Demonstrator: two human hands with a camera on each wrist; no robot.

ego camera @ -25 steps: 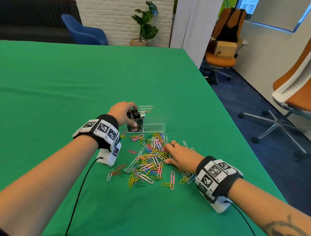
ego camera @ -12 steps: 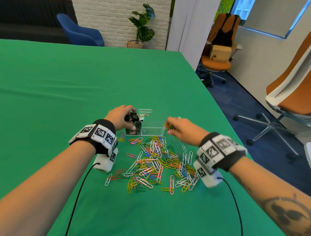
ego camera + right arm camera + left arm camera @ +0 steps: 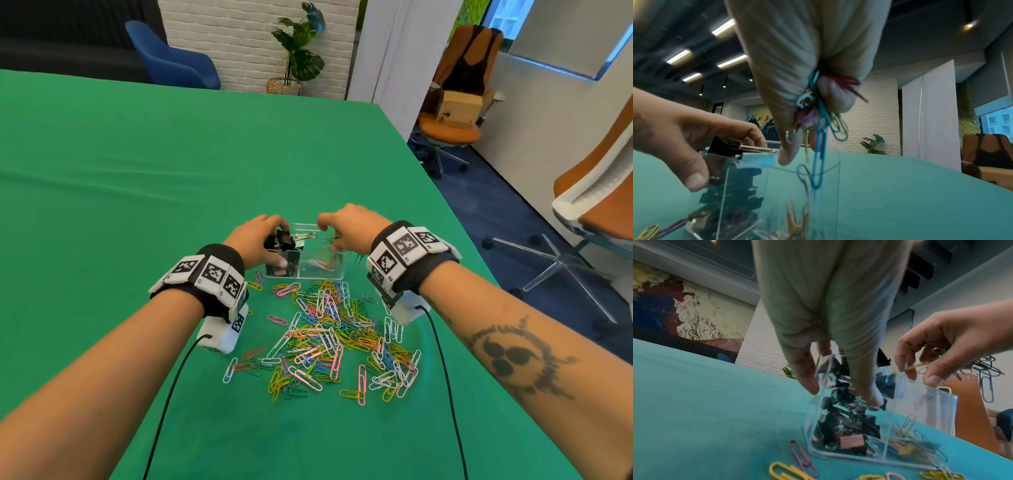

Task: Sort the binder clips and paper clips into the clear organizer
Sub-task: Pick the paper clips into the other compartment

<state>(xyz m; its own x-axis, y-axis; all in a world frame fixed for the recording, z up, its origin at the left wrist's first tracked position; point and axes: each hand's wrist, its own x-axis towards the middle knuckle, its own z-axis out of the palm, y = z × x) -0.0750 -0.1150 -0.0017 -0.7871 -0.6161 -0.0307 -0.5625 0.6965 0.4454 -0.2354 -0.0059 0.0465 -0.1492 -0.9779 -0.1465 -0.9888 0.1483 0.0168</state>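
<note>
A clear organizer (image 3: 323, 274) stands on the green table just beyond a loose pile of coloured paper clips (image 3: 329, 339). Black binder clips (image 3: 282, 240) fill its left compartment to the rim; a few paper clips lie in the right one (image 3: 906, 449). My left hand (image 3: 270, 240) grips the organizer's left end, thumb (image 3: 869, 392) on the front wall. My right hand (image 3: 330, 236) hovers over the right compartment and pinches a bunch of paper clips (image 3: 818, 113), some dangling into the opening.
The green cloth-covered table (image 3: 137, 188) stretches far to the left and back. Its right edge (image 3: 445, 212) drops off close to my right arm, with office chairs (image 3: 452, 123) beyond. Wrist camera cables trail toward me on both sides of the pile.
My right hand left the pile with a bunch of paper clips and rose forward to above the organizer's right compartment. My left hand stayed on the organizer.
</note>
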